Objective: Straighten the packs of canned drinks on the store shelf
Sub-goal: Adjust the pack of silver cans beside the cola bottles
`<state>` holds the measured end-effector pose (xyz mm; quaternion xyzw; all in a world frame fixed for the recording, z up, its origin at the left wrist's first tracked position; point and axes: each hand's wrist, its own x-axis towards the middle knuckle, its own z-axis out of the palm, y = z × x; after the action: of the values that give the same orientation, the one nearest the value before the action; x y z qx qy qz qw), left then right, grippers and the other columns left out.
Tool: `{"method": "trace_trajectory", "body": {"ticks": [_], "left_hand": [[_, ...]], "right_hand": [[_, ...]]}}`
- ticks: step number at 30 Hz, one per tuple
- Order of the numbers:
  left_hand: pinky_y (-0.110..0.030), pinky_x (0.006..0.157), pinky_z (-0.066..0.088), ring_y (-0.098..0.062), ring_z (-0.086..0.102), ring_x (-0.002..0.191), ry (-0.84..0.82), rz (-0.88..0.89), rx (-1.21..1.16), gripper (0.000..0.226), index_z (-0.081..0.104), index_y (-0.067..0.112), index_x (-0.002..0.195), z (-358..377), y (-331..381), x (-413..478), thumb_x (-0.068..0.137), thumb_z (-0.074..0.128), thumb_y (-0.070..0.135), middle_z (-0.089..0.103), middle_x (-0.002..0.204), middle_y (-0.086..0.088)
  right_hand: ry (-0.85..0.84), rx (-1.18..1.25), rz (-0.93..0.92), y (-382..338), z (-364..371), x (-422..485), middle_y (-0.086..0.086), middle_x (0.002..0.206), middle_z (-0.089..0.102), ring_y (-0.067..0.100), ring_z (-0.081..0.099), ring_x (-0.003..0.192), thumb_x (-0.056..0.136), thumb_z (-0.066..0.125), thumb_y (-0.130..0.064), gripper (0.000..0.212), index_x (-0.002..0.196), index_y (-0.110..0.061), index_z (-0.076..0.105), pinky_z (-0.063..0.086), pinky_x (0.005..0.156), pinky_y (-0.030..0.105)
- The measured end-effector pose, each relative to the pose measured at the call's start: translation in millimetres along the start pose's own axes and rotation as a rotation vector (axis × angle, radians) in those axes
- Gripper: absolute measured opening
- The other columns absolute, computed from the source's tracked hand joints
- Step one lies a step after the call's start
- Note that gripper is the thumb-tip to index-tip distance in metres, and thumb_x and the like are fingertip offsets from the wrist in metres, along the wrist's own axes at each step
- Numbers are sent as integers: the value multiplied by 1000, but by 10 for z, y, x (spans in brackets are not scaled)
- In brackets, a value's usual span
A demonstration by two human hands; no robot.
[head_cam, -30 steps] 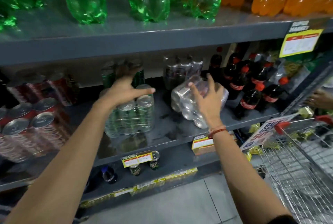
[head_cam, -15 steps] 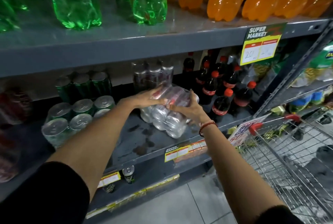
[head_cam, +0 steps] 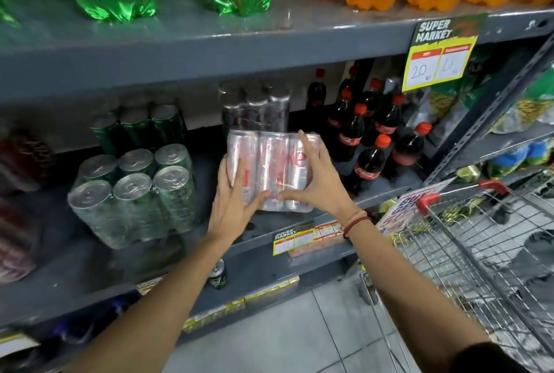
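A shrink-wrapped pack of silver cans with red lettering stands upright at the front of the grey middle shelf. My left hand grips its left side and lower front. My right hand holds its right side, fingers spread over the front. Behind it stands a second pack of silver cans. To the left sits a wrapped pack of green cans, with another green pack behind it.
Dark cola bottles with red caps crowd the shelf right of the pack. A wire shopping trolley stands at my right. Green and orange bottles fill the top shelf. Red can packs sit far left. A loose can stands below.
The silver pack, lying tilted with its can ends facing me, has been turned upright. My left hand left the green pack and joined the right on the silver one.
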<state>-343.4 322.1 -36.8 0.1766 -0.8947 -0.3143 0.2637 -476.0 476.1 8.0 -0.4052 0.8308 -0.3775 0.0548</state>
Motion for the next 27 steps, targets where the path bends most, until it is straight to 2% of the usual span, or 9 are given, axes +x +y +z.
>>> {"method": "trace_trajectory", "body": {"ticks": [3,8,12,14,17,18,22,24,27], "left_hand": [[-50,103,39,-41,20,142,52,62,32,88,-23,42,141,118,-15,-165,86,45,55,-2,155,-25],[-51,87,50,-47,56,113,-34,126,60,83,-21,46,140,155,-186,-401,90,45,45,-7,154,-23],[-49,78,56,-41,53,120,-75,121,71,77,-15,46,141,20,-195,-430,89,41,51,-7,157,-20],[-45,75,56,-39,50,124,-12,126,43,77,-10,43,144,-39,-114,-461,89,44,50,-5,158,-16],[-44,79,53,-33,45,128,172,-3,-61,72,4,40,146,-53,197,-438,88,45,54,-4,159,-10],[-45,85,51,-33,41,131,220,-78,-106,73,8,38,147,-33,329,-395,87,45,56,-6,159,-9],[-45,100,41,-36,30,139,258,-351,-270,77,11,34,147,92,697,-132,85,52,54,-16,158,-11],[-50,109,29,-41,10,144,269,-429,-299,76,15,31,147,155,776,-20,85,54,52,-15,158,-15],[-53,112,17,-44,-1,143,302,-481,-341,69,26,25,142,183,770,115,85,58,45,-9,157,-20]], "right_hand": [[64,-71,-82,56,132,-119,7,160,-10,34,38,131,56,75,-65,118,138,-60,-10,46,95,46],[197,-159,-160,233,436,-315,8,155,-14,35,59,110,64,85,-32,121,138,-60,-7,54,86,43],[213,-133,-179,228,373,-353,14,159,-7,39,55,112,67,79,-46,108,143,-52,3,52,86,39],[289,-11,-201,136,294,-347,11,160,-2,27,46,127,70,70,-59,97,146,-46,11,45,97,24],[398,219,-132,-64,120,-133,10,158,9,-15,20,134,77,63,-59,85,146,-42,18,23,99,-1],[358,266,-82,-122,33,-9,9,157,14,-18,20,131,77,63,-59,80,145,-41,24,26,100,3],[-120,153,66,-103,-280,434,7,153,24,18,24,141,78,70,-47,64,136,-34,47,29,114,43],[-200,143,76,-40,-296,489,6,151,25,21,24,141,77,73,-41,59,132,-30,54,26,115,39],[-99,220,70,-13,-218,431,2,139,33,17,31,135,77,74,-37,54,128,-29,58,26,109,24]]}}
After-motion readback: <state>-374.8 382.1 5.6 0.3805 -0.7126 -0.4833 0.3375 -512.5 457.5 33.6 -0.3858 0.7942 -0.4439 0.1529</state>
